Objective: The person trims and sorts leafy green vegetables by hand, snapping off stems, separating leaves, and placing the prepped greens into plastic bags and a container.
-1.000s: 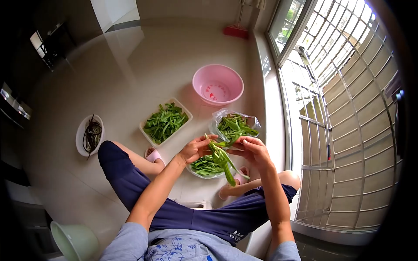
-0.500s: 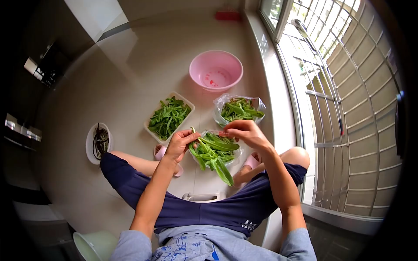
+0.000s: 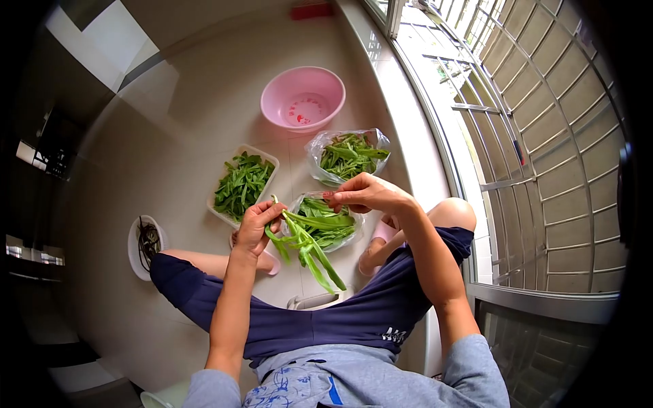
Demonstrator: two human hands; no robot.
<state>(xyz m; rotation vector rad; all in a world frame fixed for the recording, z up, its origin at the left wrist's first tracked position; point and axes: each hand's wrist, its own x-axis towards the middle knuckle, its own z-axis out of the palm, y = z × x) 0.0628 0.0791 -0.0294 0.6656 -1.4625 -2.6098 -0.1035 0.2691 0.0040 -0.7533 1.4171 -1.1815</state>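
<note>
My left hand (image 3: 255, 228) is closed round the pale stem of a leafy green stalk (image 3: 313, 255), whose long leaves hang down to the right. Just right of it, my right hand (image 3: 367, 193) has its fingertips pinched together; what they hold, if anything, I cannot make out. Beneath both hands sits a clear plastic bag of greens (image 3: 332, 234), partly hidden by the stalk and fingers. A second plastic bag of greens (image 3: 350, 156) lies beyond the right hand. Past the left hand, loose leaves fill a pale rectangular basket (image 3: 271, 178).
A pink basin (image 3: 272, 105) with red marks on its bottom stands farther out on the tiled floor. Left of my knee is a white oval container (image 3: 136, 262) holding dark stringy pieces. A window with metal bars (image 3: 517, 177) runs along the right.
The view has shifted, so the basin and bags appear farther left. My left hand still grips the stalk, whose leaves hang more spread out. My right hand stays pinched over the near bag.
</note>
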